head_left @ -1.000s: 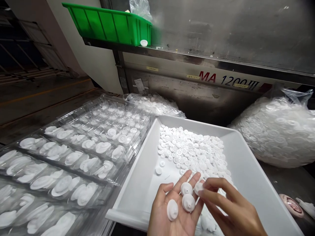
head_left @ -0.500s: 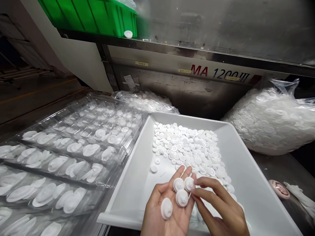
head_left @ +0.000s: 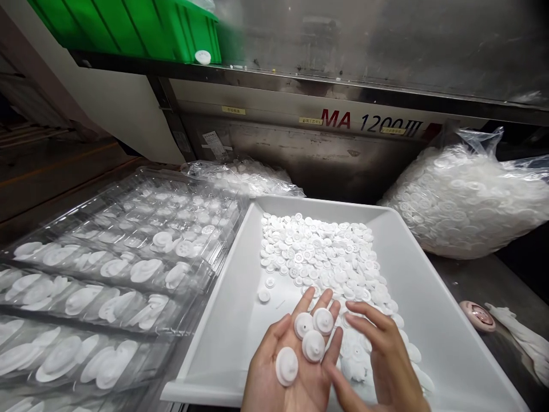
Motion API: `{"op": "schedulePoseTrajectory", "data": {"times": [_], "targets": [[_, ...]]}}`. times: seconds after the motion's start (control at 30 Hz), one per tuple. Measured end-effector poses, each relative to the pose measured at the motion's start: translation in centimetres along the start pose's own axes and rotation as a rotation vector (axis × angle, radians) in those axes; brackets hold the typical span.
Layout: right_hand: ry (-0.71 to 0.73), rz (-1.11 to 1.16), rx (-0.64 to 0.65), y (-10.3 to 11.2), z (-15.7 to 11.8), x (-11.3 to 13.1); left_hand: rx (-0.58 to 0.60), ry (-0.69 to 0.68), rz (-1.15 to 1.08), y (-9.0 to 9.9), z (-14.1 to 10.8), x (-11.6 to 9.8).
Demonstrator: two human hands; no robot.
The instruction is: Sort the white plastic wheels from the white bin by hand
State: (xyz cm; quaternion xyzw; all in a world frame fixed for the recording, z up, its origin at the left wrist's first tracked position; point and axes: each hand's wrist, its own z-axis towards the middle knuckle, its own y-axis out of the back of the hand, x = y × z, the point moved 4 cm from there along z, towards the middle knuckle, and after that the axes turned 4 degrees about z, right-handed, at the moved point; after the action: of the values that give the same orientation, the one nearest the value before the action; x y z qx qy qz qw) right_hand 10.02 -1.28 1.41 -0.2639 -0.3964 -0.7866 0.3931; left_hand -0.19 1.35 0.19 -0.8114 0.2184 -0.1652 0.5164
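Note:
Palm up over the near part of the grey-white tray [head_left: 429,292], my left hand [head_left: 291,372] has its fingers spread. Several white round plastic pieces rest on it: one [head_left: 286,366] near the base of the palm, the others [head_left: 313,345] grouped at the fingers. My right hand [head_left: 381,355] is just to the right, thumb and fingers apart, nothing seen between them; its thumb side is close to the left hand's fingers. Many similar white discs [head_left: 326,252] lie loose in the tray beyond and beneath both hands.
Stacked clear compartment trays [head_left: 141,240] with white discs stand left. Behind lies a clear bag of discs [head_left: 249,177]; a fuller bag [head_left: 467,200] sits right. A green bin [head_left: 128,28] is on the machine ledge. A pink round object [head_left: 477,316] and white cloth [head_left: 518,337] lie right.
My right hand has drawn back from the pieces at the left fingertips and its fingers have parted. The view has shifted slightly; the pieces on my left hand remain there.

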Motion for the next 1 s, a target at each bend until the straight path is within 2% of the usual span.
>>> {"op": "schedulePoseTrajectory", "data": {"times": [0.1,0.33,0.4,0.47,0.53,0.6,0.7,0.77,0.83,0.9,0.97,1.0], "targets": [[0.135,-0.123,0.08,-0.7,0.1,1.0,0.011,0.009,-0.009,0.0,0.0,0.0],[0.185,-0.138,0.103,-0.6,0.2,0.9,-0.013,0.059,-0.021,0.3,0.1,0.0],[0.122,-0.089,0.118,-0.5,0.1,0.8,-0.012,0.05,-0.004,0.2,-0.1,0.0],[-0.049,0.068,0.105,-0.5,0.0,0.3,0.006,0.0,0.053,0.2,-0.2,0.0],[-0.286,0.334,0.029,-0.8,-0.1,-0.5,0.022,-0.14,0.193,0.3,-0.1,0.0],[-0.46,0.555,-0.04,-1.8,-0.4,-1.1,-0.008,-0.367,0.506,0.3,0.1,0.2],[-0.545,0.764,-0.052,-3.9,-0.5,-1.6,-0.044,-0.723,1.146,-0.5,0.4,1.2],[-0.55,0.954,-0.049,-5.0,-0.3,-1.8,-0.041,-0.853,1.339,-1.2,0.4,1.8],[-0.545,1.109,-0.041,-5.6,0.3,-2.0,-0.089,-0.854,1.235,-1.3,0.2,1.7],[-0.539,1.204,-0.027,-5.7,1.0,-2.0,-0.157,-0.824,0.971,-1.0,-0.1,0.8],[-0.541,1.268,-0.019,-5.6,1.4,-1.9,-0.205,-0.722,0.662,-0.1,0.1,0.0],[-0.539,1.226,-0.014,-5.5,1.5,-1.8,-0.225,-0.65,0.545,0.4,0.3,-0.2]]}}
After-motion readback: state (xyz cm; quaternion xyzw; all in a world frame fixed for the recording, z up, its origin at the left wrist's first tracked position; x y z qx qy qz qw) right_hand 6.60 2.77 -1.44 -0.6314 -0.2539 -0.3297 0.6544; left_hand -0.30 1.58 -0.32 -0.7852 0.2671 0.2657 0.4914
